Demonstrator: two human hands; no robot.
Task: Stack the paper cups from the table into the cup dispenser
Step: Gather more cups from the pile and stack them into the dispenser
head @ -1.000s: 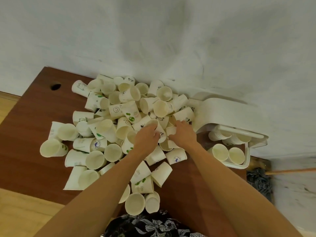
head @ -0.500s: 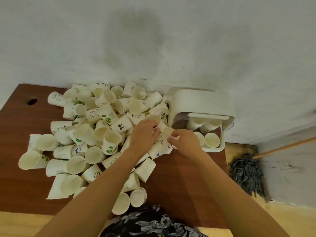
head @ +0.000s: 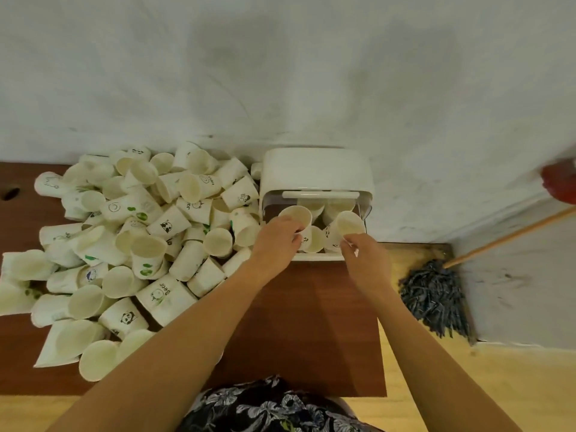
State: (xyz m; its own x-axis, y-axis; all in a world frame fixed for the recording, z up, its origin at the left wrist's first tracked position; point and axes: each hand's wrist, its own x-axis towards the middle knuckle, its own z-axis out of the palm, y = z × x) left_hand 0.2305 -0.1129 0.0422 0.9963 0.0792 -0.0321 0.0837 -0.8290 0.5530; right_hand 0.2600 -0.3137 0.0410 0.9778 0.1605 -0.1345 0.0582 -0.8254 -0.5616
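A big heap of white paper cups [head: 146, 241] covers the left and middle of the brown table [head: 305, 322]. The white cup dispenser [head: 314, 173] stands at the table's back right against the wall, with cup stacks showing in its open front. My left hand [head: 274, 241] grips one paper cup [head: 296, 215] at the dispenser's left opening. My right hand [head: 363, 257] pinches a second cup [head: 349, 224] by its rim over the dispenser's right side. Another cup [head: 314, 240] stands between my hands inside the dispenser.
A white wall [head: 280, 73] rises straight behind the table. Right of the table a dark mop head [head: 433, 297] with a wooden handle [head: 511, 235] lies on the floor. A cable hole [head: 11, 193] sits at the table's far left. Floral cloth [head: 268, 406] shows at the bottom.
Both hands have lifted a cup each out of the heap and moved right to the dispenser's open front. The view has swung right with them.
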